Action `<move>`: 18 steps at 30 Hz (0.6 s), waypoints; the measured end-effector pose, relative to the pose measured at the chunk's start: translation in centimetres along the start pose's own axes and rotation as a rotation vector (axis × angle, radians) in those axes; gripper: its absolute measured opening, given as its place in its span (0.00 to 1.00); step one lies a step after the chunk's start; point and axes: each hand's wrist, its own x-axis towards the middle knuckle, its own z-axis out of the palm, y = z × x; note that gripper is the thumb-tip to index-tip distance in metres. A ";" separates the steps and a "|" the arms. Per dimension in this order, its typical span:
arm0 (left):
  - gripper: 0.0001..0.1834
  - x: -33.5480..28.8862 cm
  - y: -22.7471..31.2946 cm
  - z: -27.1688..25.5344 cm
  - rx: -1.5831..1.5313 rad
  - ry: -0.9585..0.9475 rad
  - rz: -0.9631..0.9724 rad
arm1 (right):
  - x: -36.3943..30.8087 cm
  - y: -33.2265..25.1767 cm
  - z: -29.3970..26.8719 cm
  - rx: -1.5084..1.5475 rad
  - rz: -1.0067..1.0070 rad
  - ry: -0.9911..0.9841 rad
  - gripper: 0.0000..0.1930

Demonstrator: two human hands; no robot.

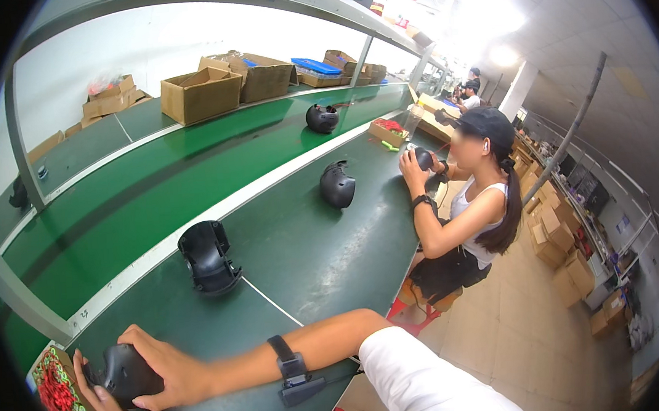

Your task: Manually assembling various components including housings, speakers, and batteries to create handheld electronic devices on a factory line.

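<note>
Gripping a black moulded plastic helmet shell (125, 372) at the near left, the right hand (165, 373) wraps its top while the left hand (107, 408) cups it from below. It looks light, stiff and smooth, best held by its rim. Three more shells (208, 257) lie farther along the green belt (302, 245); a co-worker holds a fifth.
</note>
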 end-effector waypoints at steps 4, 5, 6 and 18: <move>0.30 0.5 -1.2 -1.2 -0.405 0.038 -0.094 | 0.3 -0.6 0.6 0.036 0.005 -0.014 0.43; 0.30 0.5 -1.4 -0.9 -0.510 0.052 -0.119 | 0.2 -0.4 0.5 0.031 0.007 -0.014 0.43; 0.30 0.5 -2.0 -0.7 -0.514 0.051 -0.121 | 0.2 -0.1 0.4 0.017 -0.005 -0.020 0.43; 0.29 0.6 -0.4 -0.9 -0.256 0.080 -0.102 | 0.3 -1.0 0.4 0.038 0.055 -0.015 0.43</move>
